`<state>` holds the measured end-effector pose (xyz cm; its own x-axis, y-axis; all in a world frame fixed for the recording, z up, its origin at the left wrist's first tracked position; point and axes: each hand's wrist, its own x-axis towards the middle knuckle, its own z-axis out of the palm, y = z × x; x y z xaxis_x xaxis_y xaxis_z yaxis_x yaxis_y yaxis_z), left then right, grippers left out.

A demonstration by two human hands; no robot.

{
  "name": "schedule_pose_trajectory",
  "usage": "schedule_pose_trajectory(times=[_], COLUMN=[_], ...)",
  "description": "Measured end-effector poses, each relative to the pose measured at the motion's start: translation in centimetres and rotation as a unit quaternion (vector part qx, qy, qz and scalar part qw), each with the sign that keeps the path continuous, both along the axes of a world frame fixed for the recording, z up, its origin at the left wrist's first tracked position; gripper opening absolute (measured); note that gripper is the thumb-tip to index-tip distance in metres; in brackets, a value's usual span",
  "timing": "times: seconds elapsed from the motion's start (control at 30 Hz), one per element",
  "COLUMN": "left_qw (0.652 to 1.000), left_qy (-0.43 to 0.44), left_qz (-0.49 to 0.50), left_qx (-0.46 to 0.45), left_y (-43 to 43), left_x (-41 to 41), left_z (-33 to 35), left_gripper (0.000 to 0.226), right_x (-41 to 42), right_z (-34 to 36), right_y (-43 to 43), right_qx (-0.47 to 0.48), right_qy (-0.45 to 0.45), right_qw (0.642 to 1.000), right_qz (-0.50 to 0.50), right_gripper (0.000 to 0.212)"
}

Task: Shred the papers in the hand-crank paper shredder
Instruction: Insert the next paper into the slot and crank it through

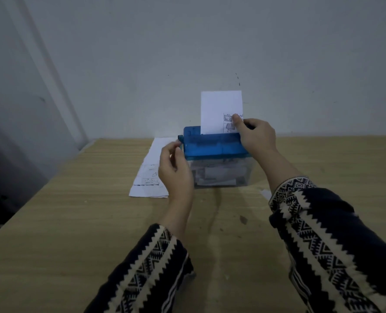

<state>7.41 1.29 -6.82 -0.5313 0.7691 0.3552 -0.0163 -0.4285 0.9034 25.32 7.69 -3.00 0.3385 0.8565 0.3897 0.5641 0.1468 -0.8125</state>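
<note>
A hand-crank paper shredder (214, 146) with a blue top and a clear bin holding paper shreds stands on the wooden table near the wall. A white sheet of paper (220, 109) stands upright in its slot. My right hand (256, 136) pinches the sheet's lower right corner, thumb in front, and rests on the shredder's right end. My left hand (175, 170) is at the shredder's left end, fingers curled round the blue crank handle (180, 138).
More printed papers (151, 170) lie flat on the table (74, 222) just left of the shredder. The wall stands right behind the shredder. The table's left edge runs diagonally, with a dark area beyond it.
</note>
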Motion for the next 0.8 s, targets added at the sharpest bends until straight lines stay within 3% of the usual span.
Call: schedule_pose_trajectory(times=[0.13,0.23,0.33,0.47,0.6,0.8], left_qw=[0.997,0.997,0.978,0.957,0.950,0.946], left_qy=[0.077,0.041,-0.036,-0.047,0.019,-0.002], left_qz=[-0.003,-0.045,-0.154,-0.253,-0.262,-0.257], left_qx=[0.023,-0.042,-0.135,-0.135,-0.172,-0.195], left_y=[0.0,0.2,0.7,1.1,1.0,2.2], left_x=[0.0,0.1,-0.9,-3.0,-3.4,-3.4], left_z=[-1.3,-1.0,-1.2,-0.6,-2.1,-2.8], left_gripper=[0.023,0.036,0.041,0.035,0.039,0.035], right_x=[0.0,-0.1,0.1,-0.1,0.0,-0.2], right_z=[0.1,0.1,0.0,0.2,0.2,0.6], right_y=[-0.2,-0.3,-0.2,-0.4,-0.5,-1.1], right_qx=[0.000,0.001,0.003,0.003,-0.009,-0.006], right_qy=[-0.002,-0.008,-0.016,-0.017,-0.001,-0.002], right_qw=[1.000,1.000,1.000,1.000,1.000,1.000], right_qz=[0.005,0.013,0.004,0.012,0.020,0.026], right_gripper=[0.053,0.052,0.055,0.051,0.056,0.046])
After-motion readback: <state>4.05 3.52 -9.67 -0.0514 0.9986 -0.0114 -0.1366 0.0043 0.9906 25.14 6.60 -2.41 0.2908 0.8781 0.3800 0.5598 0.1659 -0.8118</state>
